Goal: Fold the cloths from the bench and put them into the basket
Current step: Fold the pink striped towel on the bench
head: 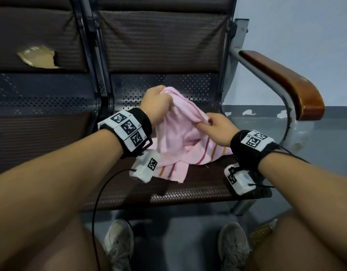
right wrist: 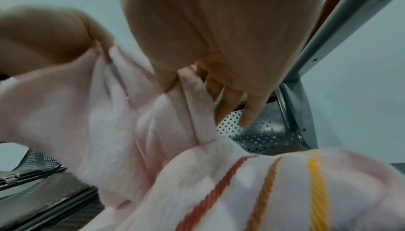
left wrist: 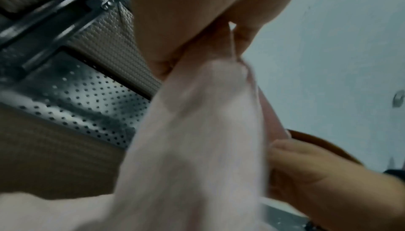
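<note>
A pink cloth (head: 176, 137) with red and orange stripes hangs crumpled over the bench seat (head: 198, 190), its striped end resting on the weave. My left hand (head: 156, 105) grips its top edge in a fist, raised above the seat. My right hand (head: 213, 124) pinches the cloth's hem lower and to the right. The left wrist view shows the pink cloth (left wrist: 197, 139) hanging from my left hand (left wrist: 219, 44). In the right wrist view my right hand (right wrist: 186, 77) pinches a hem of the cloth (right wrist: 109, 113). No basket is clearly in view.
The bench has a dark woven backrest (head: 161, 42) and a perforated metal panel (head: 188, 85). A wooden armrest (head: 286, 81) curves on the right. The neighbouring seat's backrest has a torn patch (head: 37, 57). My shoes (head: 119, 243) stand on the grey floor below.
</note>
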{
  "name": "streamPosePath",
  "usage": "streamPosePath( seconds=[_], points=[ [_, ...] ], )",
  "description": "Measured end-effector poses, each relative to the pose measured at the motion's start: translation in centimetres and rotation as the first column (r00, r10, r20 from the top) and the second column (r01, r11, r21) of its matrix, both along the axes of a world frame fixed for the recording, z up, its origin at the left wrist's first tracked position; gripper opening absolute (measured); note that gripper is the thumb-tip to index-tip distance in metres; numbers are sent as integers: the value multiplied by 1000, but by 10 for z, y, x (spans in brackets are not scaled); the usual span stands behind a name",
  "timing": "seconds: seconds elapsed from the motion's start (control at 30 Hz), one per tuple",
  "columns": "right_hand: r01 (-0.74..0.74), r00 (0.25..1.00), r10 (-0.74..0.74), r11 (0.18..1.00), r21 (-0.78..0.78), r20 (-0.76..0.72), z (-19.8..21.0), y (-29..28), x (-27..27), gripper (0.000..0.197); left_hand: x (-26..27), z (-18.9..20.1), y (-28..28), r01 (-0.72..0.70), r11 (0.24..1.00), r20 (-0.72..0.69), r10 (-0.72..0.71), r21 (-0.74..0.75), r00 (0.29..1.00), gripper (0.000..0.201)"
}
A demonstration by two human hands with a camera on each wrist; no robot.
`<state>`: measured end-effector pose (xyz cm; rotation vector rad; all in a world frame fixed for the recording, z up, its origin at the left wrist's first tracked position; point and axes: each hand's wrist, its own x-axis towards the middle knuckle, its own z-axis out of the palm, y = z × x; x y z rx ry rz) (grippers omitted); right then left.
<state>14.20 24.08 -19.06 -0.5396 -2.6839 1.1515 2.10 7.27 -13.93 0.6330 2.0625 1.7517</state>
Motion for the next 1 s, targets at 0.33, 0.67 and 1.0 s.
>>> streamPosePath(
  seconds=[0.33,0.67,1.0],
  points=[
    [-190,961,187,982,3,-202,17,-29,-13,64,0,-30,-4,209,797,-460,-516,-566,722,22],
    [-66,985,11,948,313,174,-5,9,-4,20,-29,-26,-27,9,915,-489,-224,-404,843,17],
    [-157,952,197,971,179,-236,20,-29,-16,18,-3,-40,-5,220,861,-499,-454,-458,738,14]
  ],
)
